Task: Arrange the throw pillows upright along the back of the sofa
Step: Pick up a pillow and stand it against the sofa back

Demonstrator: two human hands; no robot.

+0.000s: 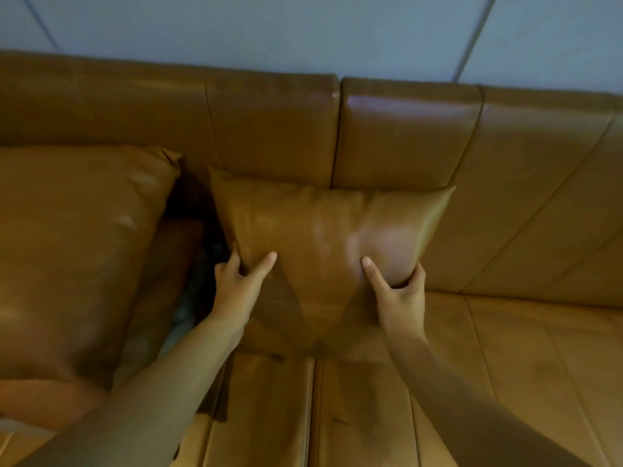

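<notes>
Pale grey wall panels (pixel 303 32) rise behind a tan leather sofa (pixel 505 183) that fills most of the view, its backrest split by a vertical seam near the middle. Against that backrest, centred below the seam, stands the small throw pillow (pixel 323 227), also tan leather, upright and leaning back, its top edge touching the back cushions and its lower part resting on the seat. Both hands have hold of it low down, one at each side. The left hand (pixel 236 281) clamps the pillow's lower left edge, thumb laid across the front face and the fingers (pixel 233 256) curled around behind. The right hand (pixel 401 291) mirrors it on the lower right edge, thumb pressing into the front and denting the leather, fingers (pixel 418 274) wrapped round the side. Bare forearms run from the bottom corners of the frame up to the pillow. To the left, a larger throw pillow (pixel 77 251) in the same leather leans against the backrest, apart from the small one, with a dark gap between them. Right of the held pillow the seat cushions (pixel 522 348) lie bare, crossed by stitched seams.
</notes>
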